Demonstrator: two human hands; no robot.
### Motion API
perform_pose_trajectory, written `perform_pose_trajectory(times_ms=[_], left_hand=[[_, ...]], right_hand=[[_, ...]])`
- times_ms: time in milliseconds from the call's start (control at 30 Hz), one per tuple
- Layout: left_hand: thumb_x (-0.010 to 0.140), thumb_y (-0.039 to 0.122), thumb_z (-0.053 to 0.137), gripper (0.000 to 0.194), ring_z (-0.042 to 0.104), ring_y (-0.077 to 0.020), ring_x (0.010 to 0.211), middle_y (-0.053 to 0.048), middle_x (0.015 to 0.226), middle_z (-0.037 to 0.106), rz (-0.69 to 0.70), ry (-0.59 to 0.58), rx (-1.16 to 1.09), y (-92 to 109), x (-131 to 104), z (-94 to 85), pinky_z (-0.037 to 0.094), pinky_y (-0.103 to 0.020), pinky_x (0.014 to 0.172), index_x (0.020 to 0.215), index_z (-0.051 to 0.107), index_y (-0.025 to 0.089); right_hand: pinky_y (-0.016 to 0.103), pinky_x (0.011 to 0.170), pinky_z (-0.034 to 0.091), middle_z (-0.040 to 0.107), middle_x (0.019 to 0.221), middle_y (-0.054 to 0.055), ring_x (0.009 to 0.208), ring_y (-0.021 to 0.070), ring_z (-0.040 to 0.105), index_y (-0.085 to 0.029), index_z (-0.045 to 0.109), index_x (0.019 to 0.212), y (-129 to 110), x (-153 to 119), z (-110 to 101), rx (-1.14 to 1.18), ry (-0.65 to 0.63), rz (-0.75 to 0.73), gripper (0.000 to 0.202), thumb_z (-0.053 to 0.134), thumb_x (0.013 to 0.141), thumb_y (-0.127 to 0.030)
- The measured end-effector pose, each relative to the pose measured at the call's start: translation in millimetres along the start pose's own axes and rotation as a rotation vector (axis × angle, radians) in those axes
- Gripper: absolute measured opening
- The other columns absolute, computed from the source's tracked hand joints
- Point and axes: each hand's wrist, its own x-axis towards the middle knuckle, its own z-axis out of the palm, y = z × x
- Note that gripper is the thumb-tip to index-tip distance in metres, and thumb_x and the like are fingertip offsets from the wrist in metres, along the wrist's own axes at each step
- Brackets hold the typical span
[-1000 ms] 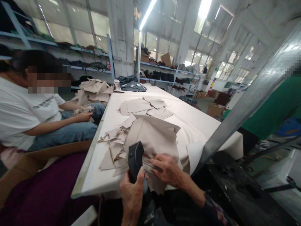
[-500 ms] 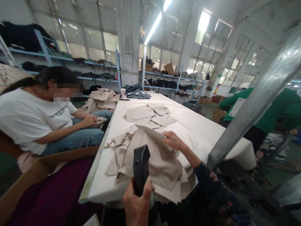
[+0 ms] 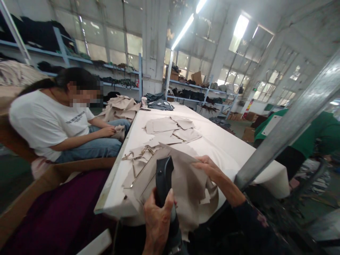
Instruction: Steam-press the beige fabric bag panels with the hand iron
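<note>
My left hand (image 3: pixel 158 216) is wrapped round a black handheld tool (image 3: pixel 164 177), which stands upright at the near edge of the table, in front of a pile of beige fabric pieces (image 3: pixel 186 180). To the right, my right hand (image 3: pixel 208 166) pinches the edge of the top beige piece, whose near part hangs over the table edge. Narrow strips with metallic-looking parts (image 3: pixel 145 152) lie at the pile's left. More flat beige pieces (image 3: pixel 162 125) rest farther back on the white table.
A seated person (image 3: pixel 53 124) handles beige fabric at the left, beside a cardboard box (image 3: pixel 87 163) with purple cloth. A slanted metal post (image 3: pixel 281 124) rises at the right table edge. Behind it is a person in green (image 3: pixel 305 134). Dark cloth (image 3: pixel 159 103) lies at the far end.
My right hand has moved slightly right with the fabric edge, and the top piece is lifted and shifted. The view has turned slightly left. The seated person's hands have moved.
</note>
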Motion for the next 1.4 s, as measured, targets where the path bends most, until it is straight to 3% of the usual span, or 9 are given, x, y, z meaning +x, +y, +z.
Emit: perform_pose_trajectory(times_ms=[133, 200, 367, 533, 767, 1000, 1233, 1400], left_hand=[[0.071, 0.055, 0.063, 0.042, 0.061, -0.0187, 0.052, -0.003, 0.06, 0.066, -0.004, 0.084, -0.004, 4, -4, -12.5, 0.048, -0.028, 0.051, 0.08, 0.063, 0.015], [0.069, 0.057, 0.063, 0.043, 0.06, -0.0188, 0.05, -0.003, 0.059, 0.066, -0.013, 0.141, -0.014, 6, -5, -17.1, 0.047, -0.029, 0.05, 0.078, 0.063, 0.014], [0.068, 0.057, 0.064, 0.043, 0.061, -0.0202, 0.052, -0.004, 0.059, 0.066, -0.013, 0.128, -0.016, 10, -8, -22.1, 0.048, -0.03, 0.051, 0.076, 0.063, 0.015], [0.068, 0.054, 0.065, 0.04, 0.062, -0.0205, 0.054, -0.002, 0.057, 0.064, -0.004, 0.09, -0.087, 17, -15, -18.7, 0.049, -0.03, 0.054, 0.078, 0.061, 0.015], [0.068, 0.05, 0.066, 0.033, 0.058, -0.017, 0.05, 0.0, 0.055, 0.062, 0.033, 0.102, -0.133, 44, -24, -14.5, 0.046, -0.027, 0.051, 0.072, 0.059, 0.018], [0.071, 0.049, 0.066, 0.032, 0.058, -0.0162, 0.052, 0.001, 0.057, 0.062, 0.037, 0.058, -0.15, 48, -22, -15.5, 0.046, -0.027, 0.052, 0.075, 0.058, 0.018], [0.07, 0.047, 0.066, 0.03, 0.058, -0.016, 0.053, 0.001, 0.057, 0.061, 0.047, 0.086, -0.171, 54, -26, -15.3, 0.047, -0.026, 0.055, 0.072, 0.058, 0.018], [0.068, 0.047, 0.067, 0.031, 0.058, -0.0159, 0.051, 0.0, 0.056, 0.063, 0.033, 0.127, -0.173, 50, -28, -18.3, 0.046, -0.026, 0.052, 0.072, 0.06, 0.018]], right_hand=[[0.022, 0.043, 0.038, 0.062, 0.052, 0.002, 0.044, 0.0129, 0.052, -0.011, 0.068, 0.069, -20, 21, -29, 0.146, 0.374, 0.056, 0.016, 0.064, 0.057, -0.021], [0.022, 0.042, 0.038, 0.062, 0.05, 0.001, 0.043, 0.0125, 0.052, -0.011, 0.068, 0.066, -38, 27, -39, 0.111, 0.432, 0.005, 0.013, 0.065, 0.057, -0.02], [0.021, 0.042, 0.039, 0.064, 0.052, 0.003, 0.042, 0.0127, 0.054, -0.009, 0.071, 0.069, -62, 22, -36, 0.032, 0.262, -0.024, 0.017, 0.068, 0.058, -0.022], [0.021, 0.043, 0.042, 0.07, 0.061, 0.006, 0.046, 0.0143, 0.059, -0.009, 0.074, 0.083, -54, 11, -25, 0.116, 0.131, 0.025, 0.03, 0.071, 0.057, -0.024], [0.02, 0.044, 0.041, 0.071, 0.067, 0.007, 0.049, 0.0136, 0.06, -0.01, 0.074, 0.09, -55, -6, -16, 0.128, 0.02, 0.021, 0.03, 0.07, 0.063, -0.025], [0.02, 0.05, 0.043, 0.071, 0.073, 0.007, 0.058, 0.0153, 0.063, -0.011, 0.071, 0.103, -51, -19, -6, 0.116, -0.127, 0.001, 0.034, 0.066, 0.073, -0.028], [0.017, 0.045, 0.038, 0.069, 0.069, 0.004, 0.05, 0.0102, 0.057, -0.011, 0.072, 0.095, -53, -29, -2, 0.026, -0.15, 0.023, 0.028, 0.065, 0.077, -0.031], [0.02, 0.045, 0.039, 0.069, 0.065, 0.006, 0.049, 0.0124, 0.058, -0.011, 0.074, 0.084, -51, -19, -9, 0.069, -0.118, 0.075, 0.025, 0.068, 0.067, -0.027]])
